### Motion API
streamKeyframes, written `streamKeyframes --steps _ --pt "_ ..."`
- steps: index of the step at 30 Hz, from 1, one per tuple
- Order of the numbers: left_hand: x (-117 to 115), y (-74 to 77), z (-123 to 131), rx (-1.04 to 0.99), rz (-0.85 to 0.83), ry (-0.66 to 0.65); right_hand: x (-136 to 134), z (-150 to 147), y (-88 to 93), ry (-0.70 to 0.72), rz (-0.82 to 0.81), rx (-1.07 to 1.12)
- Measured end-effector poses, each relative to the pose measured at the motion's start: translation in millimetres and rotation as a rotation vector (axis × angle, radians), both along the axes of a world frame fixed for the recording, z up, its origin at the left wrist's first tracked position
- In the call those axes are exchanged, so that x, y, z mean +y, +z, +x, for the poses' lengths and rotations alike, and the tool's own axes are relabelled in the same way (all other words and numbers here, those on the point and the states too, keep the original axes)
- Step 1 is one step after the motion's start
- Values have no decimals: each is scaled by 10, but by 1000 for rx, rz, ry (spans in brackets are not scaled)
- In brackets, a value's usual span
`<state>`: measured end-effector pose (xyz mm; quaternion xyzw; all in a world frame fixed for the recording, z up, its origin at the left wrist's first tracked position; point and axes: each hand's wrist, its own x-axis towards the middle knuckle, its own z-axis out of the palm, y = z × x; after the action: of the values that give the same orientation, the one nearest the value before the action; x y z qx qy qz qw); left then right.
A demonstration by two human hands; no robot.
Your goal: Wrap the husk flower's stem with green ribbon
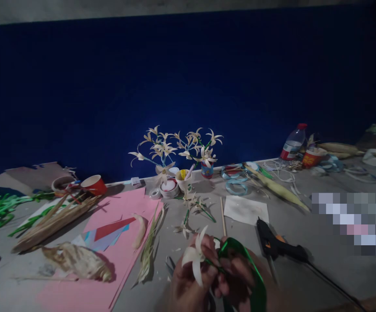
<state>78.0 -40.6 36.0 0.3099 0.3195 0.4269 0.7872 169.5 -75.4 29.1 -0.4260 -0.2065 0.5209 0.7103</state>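
Note:
Low in the middle of the head view, my left hand (189, 288) is closed around the stem of a white handmade flower (195, 256), whose pale petals curl outward. My right hand (238, 271), partly in shadow, meets it at the stem and grips a shiny green ribbon (258, 277). The ribbon loops over the right fingers and hangs toward the bottom edge. Just beyond my hands lie several finished small flowers on green stems (188, 212). A black glue gun (280, 246) rests right of my right hand.
Similar flowers (162, 147) stand in pots along the dark blue wall. Pink paper (123, 242), dried corn husks (77, 260) and a red paper cup (94, 185) are at left. A white card (246, 209), blue ribbon rolls (236, 187) and a plastic bottle (293, 143) are at right.

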Motion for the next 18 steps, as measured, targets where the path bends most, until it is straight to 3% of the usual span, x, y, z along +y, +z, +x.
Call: streamKeyframes --steps 6,12,18 --pt "6 -39 19 -50 -36 48 -32 96 115 218 -105 411" --pt "8 16 18 -39 -66 43 -25 85 77 213 -29 362" --pt "-26 49 48 -1 -52 192 15 77 45 124 24 221"
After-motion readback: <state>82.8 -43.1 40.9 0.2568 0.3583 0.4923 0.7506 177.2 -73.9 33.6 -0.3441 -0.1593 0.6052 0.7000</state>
